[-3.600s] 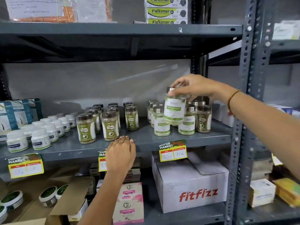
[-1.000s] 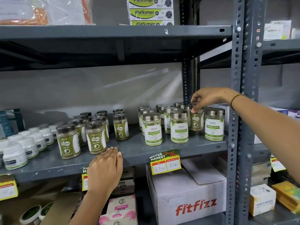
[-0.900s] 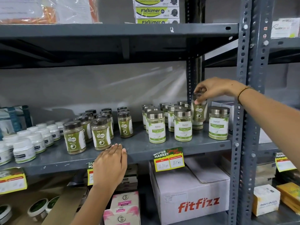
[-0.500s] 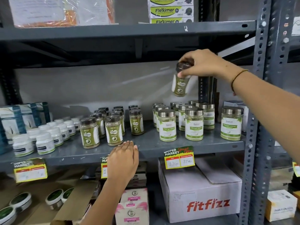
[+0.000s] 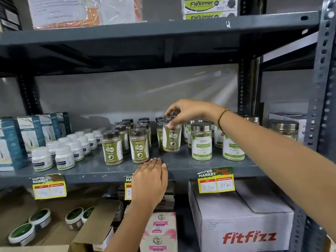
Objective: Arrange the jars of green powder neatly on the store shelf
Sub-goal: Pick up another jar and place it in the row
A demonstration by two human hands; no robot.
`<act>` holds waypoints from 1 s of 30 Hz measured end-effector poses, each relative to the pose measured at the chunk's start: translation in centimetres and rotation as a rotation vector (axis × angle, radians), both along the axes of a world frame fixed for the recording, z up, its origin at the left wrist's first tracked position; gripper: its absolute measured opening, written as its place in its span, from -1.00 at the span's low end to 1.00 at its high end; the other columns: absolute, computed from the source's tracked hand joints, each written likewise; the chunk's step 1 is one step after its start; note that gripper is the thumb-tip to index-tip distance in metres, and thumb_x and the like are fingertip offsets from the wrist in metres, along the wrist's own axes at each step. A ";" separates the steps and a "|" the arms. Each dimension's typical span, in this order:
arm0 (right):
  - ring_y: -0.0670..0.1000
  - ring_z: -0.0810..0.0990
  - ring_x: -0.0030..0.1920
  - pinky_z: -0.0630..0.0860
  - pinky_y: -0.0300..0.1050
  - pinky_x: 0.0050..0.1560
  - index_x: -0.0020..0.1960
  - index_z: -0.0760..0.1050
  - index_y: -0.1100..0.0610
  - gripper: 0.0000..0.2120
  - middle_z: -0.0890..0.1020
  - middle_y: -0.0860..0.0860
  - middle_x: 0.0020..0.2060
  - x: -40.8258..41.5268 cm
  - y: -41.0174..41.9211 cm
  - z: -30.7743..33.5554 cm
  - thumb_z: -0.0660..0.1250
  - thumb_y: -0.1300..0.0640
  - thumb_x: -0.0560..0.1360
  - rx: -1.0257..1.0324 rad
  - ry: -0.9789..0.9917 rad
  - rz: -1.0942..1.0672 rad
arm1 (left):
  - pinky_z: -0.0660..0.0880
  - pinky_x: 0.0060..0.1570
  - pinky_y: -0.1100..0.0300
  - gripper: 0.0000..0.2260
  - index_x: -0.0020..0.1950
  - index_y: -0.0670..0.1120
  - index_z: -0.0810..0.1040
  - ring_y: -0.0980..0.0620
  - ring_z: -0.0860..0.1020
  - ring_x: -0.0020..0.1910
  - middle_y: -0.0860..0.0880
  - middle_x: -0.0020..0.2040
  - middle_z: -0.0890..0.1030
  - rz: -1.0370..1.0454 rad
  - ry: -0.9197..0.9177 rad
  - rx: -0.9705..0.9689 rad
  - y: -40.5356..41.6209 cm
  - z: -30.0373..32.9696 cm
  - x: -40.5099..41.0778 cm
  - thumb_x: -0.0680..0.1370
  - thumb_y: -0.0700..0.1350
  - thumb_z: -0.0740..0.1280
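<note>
My right hand grips the dark lid of a green powder jar, which stands upright on the grey shelf, at the right end of the dark-lidded jars. Two more dark-lidded jars stand in front, with several behind them. To the right stand silver-lidded jars of green powder, partly hidden by my right forearm. My left hand lies flat, fingers together, on the shelf's front edge and holds nothing.
Small white jars and teal boxes fill the shelf's left side. Yellow price tags hang from the front edge. Below stand a white Fitfizz carton, pink boxes and an open carton of round tins. A steel upright rises at right.
My right hand has carried the dark-lidded jar down and left from high above the silver-lidded jars and set it beside the other dark-lidded jars. My left hand has stayed on the shelf edge.
</note>
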State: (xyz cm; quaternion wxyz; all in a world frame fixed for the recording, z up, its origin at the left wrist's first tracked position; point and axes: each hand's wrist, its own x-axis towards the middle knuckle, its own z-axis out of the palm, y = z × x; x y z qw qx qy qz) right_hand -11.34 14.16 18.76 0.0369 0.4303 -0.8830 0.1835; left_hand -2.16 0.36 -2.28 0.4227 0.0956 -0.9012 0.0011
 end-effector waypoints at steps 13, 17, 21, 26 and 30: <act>0.02 0.55 0.16 0.53 -0.21 -0.05 0.43 0.42 0.10 -0.44 0.54 0.02 0.25 -2.5 -3.0 -2.5 0.47 0.05 0.48 0.081 -0.175 0.026 | 0.46 0.16 0.11 -0.61 0.13 -0.12 0.64 0.02 0.60 0.11 -0.06 0.09 0.66 0.019 -0.023 -0.033 -0.5 -0.4 -0.4 0.60 0.03 0.10; 0.00 0.53 0.12 0.50 -0.25 -0.15 0.42 0.43 0.11 -0.45 0.51 -0.01 0.19 -2.3 -3.4 -2.6 0.48 0.08 0.48 0.050 -0.207 0.011 | 0.47 0.14 0.10 -0.62 0.14 -0.12 0.63 0.02 0.60 0.11 -0.06 0.10 0.66 0.013 -0.027 -0.023 -0.4 -0.2 -0.3 0.60 0.03 0.10; 0.00 0.53 0.10 0.51 -0.26 -0.17 0.43 0.42 0.10 -0.45 0.51 0.03 0.25 -1.9 -3.6 -2.9 0.47 0.09 0.48 0.040 -0.201 -0.001 | 0.47 0.15 0.10 -0.61 0.14 -0.12 0.63 0.01 0.59 0.12 -0.06 0.10 0.66 0.005 -0.033 -0.011 -0.4 -0.1 -0.2 0.61 0.03 0.08; 0.04 0.51 0.24 0.47 -0.18 0.04 0.46 0.39 0.07 -0.40 0.49 0.02 0.36 -1.0 -2.9 -3.1 0.47 0.00 0.47 0.019 -0.059 -0.023 | 0.46 0.15 0.10 -0.60 0.14 -0.13 0.63 0.01 0.59 0.11 -0.07 0.10 0.66 0.002 -0.039 -0.008 -0.3 0.0 -0.2 0.61 0.02 0.07; 0.07 0.57 0.22 0.58 -0.07 0.16 0.43 0.41 0.06 -0.41 0.53 0.04 0.33 0.0 -1.3 -2.7 0.47 -0.04 0.47 -0.075 -0.013 -0.024 | 0.46 0.15 0.09 -0.60 0.13 -0.14 0.63 -0.01 0.60 0.11 -0.08 0.09 0.66 0.014 -0.058 -0.004 -0.2 0.1 0.0 0.60 0.02 0.07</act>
